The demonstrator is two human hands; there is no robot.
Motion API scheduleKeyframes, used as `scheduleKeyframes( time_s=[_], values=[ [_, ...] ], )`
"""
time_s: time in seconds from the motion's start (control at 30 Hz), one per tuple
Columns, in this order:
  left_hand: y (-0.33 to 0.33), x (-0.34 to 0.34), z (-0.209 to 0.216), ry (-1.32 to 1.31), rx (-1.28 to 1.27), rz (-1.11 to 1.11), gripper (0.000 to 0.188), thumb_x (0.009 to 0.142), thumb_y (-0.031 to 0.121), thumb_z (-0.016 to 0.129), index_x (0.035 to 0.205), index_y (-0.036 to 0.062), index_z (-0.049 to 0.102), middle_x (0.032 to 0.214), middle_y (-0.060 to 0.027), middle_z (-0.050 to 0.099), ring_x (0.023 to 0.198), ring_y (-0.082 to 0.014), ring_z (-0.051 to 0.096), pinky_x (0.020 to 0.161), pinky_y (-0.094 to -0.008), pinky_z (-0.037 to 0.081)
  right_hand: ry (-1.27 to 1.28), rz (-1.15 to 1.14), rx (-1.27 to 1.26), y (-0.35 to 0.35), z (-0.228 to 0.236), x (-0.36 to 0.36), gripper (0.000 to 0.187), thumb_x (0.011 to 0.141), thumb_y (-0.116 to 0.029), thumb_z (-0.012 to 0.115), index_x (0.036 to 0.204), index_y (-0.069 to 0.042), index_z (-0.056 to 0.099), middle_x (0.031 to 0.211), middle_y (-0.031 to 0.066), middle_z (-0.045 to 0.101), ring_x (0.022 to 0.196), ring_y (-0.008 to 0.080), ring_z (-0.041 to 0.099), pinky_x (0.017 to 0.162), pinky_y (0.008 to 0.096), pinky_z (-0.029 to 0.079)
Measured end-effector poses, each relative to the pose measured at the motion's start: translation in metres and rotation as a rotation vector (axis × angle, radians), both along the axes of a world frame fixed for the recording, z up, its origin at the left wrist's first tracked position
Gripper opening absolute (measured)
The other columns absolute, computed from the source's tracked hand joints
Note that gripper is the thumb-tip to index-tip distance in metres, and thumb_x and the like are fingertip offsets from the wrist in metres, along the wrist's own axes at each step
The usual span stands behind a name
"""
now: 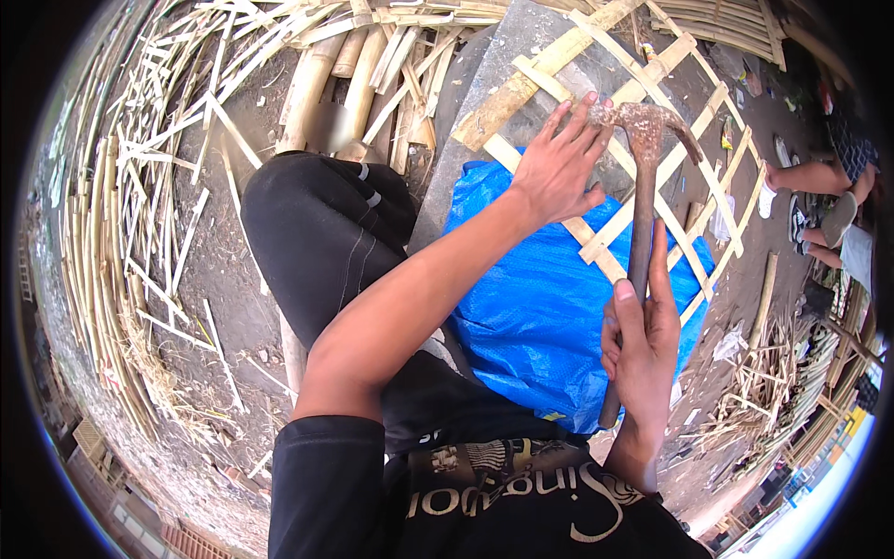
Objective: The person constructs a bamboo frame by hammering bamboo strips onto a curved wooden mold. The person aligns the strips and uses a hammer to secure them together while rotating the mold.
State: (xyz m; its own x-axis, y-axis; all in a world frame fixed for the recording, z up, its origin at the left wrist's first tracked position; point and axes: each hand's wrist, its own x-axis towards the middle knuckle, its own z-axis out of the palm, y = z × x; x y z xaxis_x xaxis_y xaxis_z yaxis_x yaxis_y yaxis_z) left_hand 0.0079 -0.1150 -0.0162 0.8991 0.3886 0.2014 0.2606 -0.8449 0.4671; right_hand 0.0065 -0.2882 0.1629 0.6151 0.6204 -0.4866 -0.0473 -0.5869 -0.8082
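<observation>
While left hand (pixel 563 168) lies spread on lattice (pixel 610 230), right hand (pixel 643 340) holds hammer (pixel 644 186), head just beside left fingertips. Lattice lies over slab (pixel 503 61) and blue sheet (pixel 521 298). Clean blow likely needs fingers well clear, lattice pressed flat, slab beneath struck spot.

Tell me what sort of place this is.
Probably an outdoor bamboo-working yard. Long bamboo strips lie massed on the left, thick cut bamboo poles lie beyond the knee, and the right hand holds a hammer at a bamboo lattice.

R hand (pixel 644 340) w/ hammer (pixel 643 196), lattice (pixel 663 63), tarp (pixel 521 307)
</observation>
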Motion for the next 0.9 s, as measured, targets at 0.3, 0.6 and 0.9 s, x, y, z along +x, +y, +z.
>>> scheduleKeyframes(
  time_s=[0.3,0.6,0.9],
  values=[
    [-0.005,0.008,-0.015,-0.055,0.226,0.010,0.068,0.093,0.038,0.054,0.158,0.0250,0.037,0.164,-0.0191,0.027,0.154,-0.0403,0.018,0.127,-0.0533,0.012,-0.450,0.134,0.113,0.088,-0.073,0.010,0.051,0.108,-0.014,0.041,0.157,-0.004,0.034,0.152,0.0234,0.048,0.143,0.0303,0.044,0.116,0.0375,0.035],
    [-0.008,0.007,-0.002,0.171,0.287,0.000,0.064,0.099,0.039,0.046,0.160,0.0253,0.030,0.169,-0.0149,0.018,0.155,-0.0393,0.015,0.127,-0.0519,0.009,-0.535,0.099,0.175,0.085,-0.079,-0.002,0.050,0.107,-0.012,0.045,0.156,-0.003,0.038,0.147,0.0233,0.055,0.131,0.0282,0.057,0.106,0.0378,0.045],
    [-0.006,0.009,-0.011,0.069,0.286,0.020,0.073,0.096,0.058,0.049,0.159,0.0270,0.032,0.168,-0.0119,0.023,0.155,-0.0315,0.019,0.128,-0.0492,0.008,-0.516,0.123,0.202,0.073,-0.085,-0.010,0.050,0.108,-0.011,0.043,0.156,0.001,0.034,0.157,0.0233,0.041,0.142,0.0278,0.045,0.114,0.0373,0.038]
  ],
)
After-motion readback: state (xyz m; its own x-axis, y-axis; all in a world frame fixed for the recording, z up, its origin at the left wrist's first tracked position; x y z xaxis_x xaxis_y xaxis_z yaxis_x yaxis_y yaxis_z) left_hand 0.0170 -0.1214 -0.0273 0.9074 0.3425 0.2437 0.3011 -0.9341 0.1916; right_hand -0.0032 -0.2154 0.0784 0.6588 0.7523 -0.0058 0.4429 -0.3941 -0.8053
